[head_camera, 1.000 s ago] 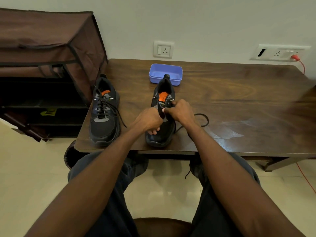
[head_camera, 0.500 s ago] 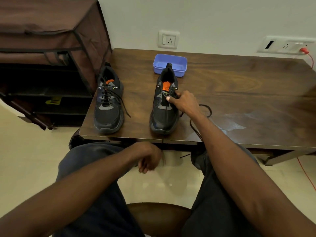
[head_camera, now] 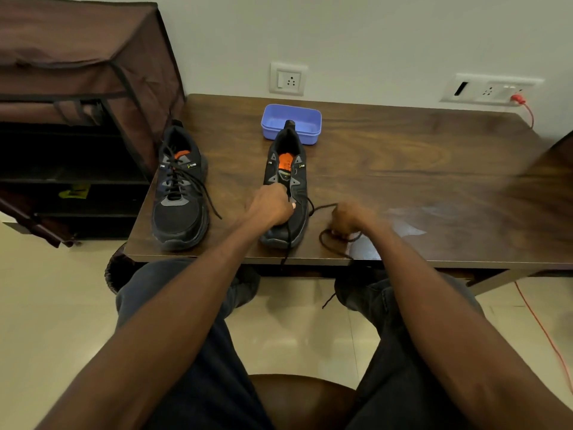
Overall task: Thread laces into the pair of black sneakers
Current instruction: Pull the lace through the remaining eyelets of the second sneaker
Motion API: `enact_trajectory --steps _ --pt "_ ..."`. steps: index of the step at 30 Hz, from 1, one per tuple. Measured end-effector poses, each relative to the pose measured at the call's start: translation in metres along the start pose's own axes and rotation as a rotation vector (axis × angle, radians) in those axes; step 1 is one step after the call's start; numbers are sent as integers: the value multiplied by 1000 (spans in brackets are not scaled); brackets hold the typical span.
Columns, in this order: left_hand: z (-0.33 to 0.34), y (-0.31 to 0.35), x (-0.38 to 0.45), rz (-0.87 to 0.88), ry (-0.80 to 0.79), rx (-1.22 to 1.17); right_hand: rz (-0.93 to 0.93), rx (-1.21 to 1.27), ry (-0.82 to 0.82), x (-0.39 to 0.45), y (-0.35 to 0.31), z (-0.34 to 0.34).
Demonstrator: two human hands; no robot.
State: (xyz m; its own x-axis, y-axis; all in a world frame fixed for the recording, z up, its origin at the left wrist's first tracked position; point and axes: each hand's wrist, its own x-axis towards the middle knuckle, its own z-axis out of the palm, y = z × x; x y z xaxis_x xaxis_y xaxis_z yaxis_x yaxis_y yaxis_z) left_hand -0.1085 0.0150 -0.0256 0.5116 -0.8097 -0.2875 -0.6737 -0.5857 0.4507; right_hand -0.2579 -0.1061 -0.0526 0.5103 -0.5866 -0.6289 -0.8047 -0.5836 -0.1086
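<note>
Beside sneaker, lace in right grip

Glossy wooden table, plastic tray

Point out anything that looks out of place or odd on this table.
One thing: the black lace of the right-hand sneaker trails loose, off the table edge toward the floor, with another length looped by the right hand. A dull smear marks the wood nearby. The left-hand sneaker is already laced.
</note>
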Motion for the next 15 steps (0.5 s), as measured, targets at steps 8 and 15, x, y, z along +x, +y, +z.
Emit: enact_trajectory --steps 8,15 --pt "-8 -4 2 -48 -144 -88 -71 801 368 -15 -18 -21" --pt "-10 -5 5 -38 -236 -72 -97 622 494 12 -74 -20"
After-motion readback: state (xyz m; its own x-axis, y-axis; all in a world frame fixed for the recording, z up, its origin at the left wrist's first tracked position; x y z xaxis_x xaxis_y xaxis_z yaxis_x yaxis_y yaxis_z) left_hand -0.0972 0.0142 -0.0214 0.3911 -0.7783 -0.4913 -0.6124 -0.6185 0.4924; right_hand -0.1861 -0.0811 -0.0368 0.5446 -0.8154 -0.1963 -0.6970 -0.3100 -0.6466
